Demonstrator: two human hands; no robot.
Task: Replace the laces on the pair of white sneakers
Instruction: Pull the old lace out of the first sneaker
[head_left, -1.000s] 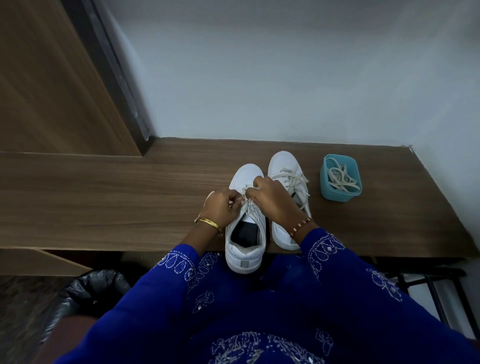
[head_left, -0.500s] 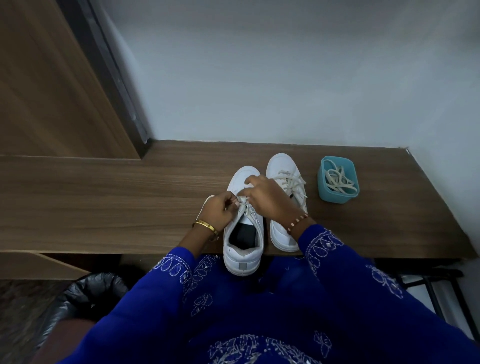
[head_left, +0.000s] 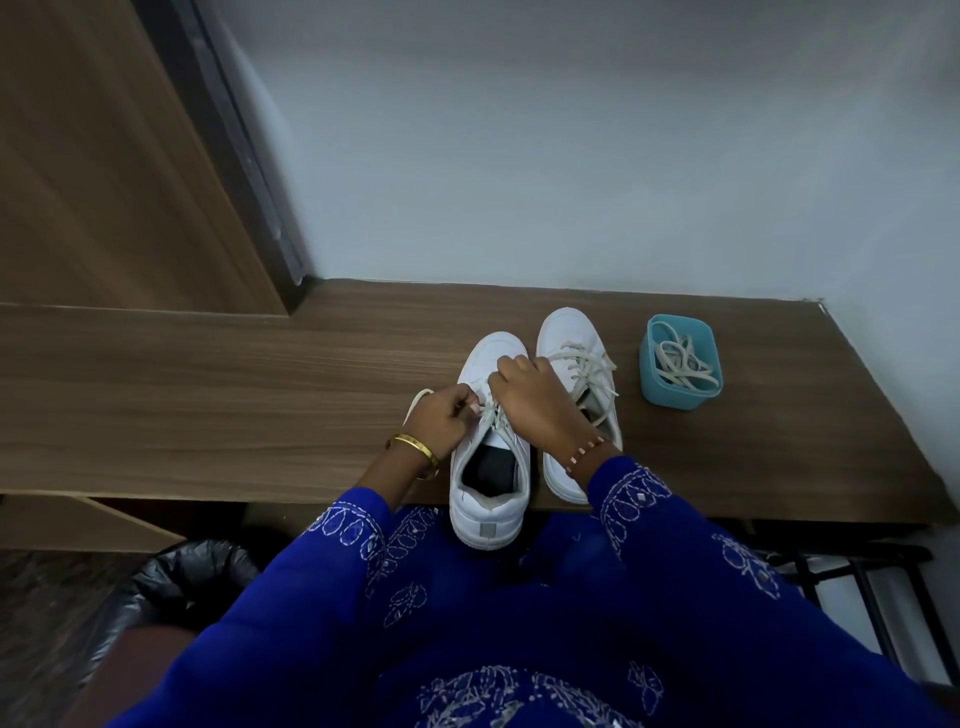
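Two white sneakers stand side by side on the wooden desk (head_left: 208, 405). The left sneaker (head_left: 491, 499) hangs its heel over the front edge. My left hand (head_left: 444, 418) pinches its lace (head_left: 417, 402), which loops out to the left. My right hand (head_left: 535, 402) lies over the upper eyelets with fingers curled on the lace there; what it holds is mostly hidden. The right sneaker (head_left: 576, 358) is fully laced, with loose ends. A teal cup (head_left: 675, 395) at the right holds a bundle of cream laces (head_left: 683, 364).
A white wall runs behind the desk and meets it at the right corner. A wooden panel (head_left: 104, 182) with a dark frame rises at the left. A bin with a black bag (head_left: 171, 587) sits under the desk at lower left; a black rack (head_left: 857, 582) at lower right.
Both hands have shifted slightly toward the toe of the left sneaker while working its lace. The sneakers and cup keep their places.
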